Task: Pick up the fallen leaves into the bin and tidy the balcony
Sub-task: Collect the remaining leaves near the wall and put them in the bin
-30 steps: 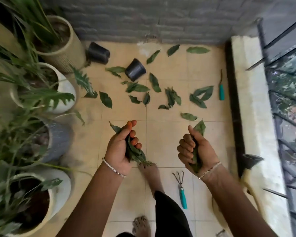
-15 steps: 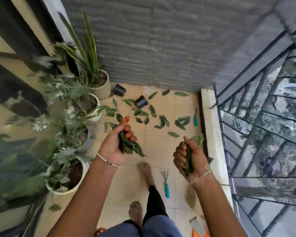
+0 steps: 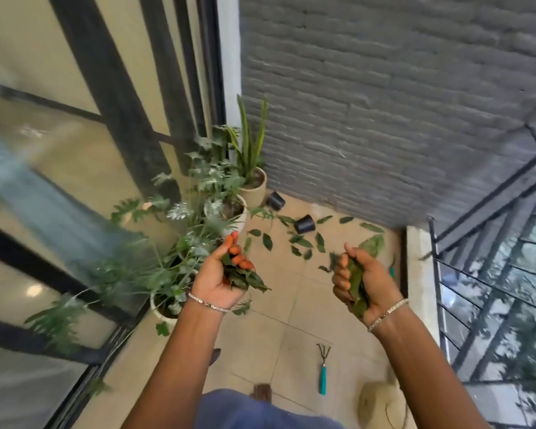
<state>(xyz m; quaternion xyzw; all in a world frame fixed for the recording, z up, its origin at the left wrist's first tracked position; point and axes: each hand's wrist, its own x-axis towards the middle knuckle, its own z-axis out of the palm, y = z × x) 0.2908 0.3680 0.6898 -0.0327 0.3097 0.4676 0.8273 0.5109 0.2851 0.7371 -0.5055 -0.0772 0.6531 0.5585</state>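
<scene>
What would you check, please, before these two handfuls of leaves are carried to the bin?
1. Left hand grips the left bunch securely: ok.
2. Right hand grips the right bunch securely: ok.
3. Bin located: cannot tell, none in view.
4. Floor free of loose leaves: not ok, many lie near the wall.
5. Walkway free: not ok, the hand rake lies on the tiles.
6. Black pots upright: not ok, both lie tipped.

leaves point(image 3: 298, 242): green, scattered on floor point(image 3: 270, 335) | bunches point(image 3: 243, 278): clutched in left hand point(image 3: 218, 275), right hand point(image 3: 376, 284)
</scene>
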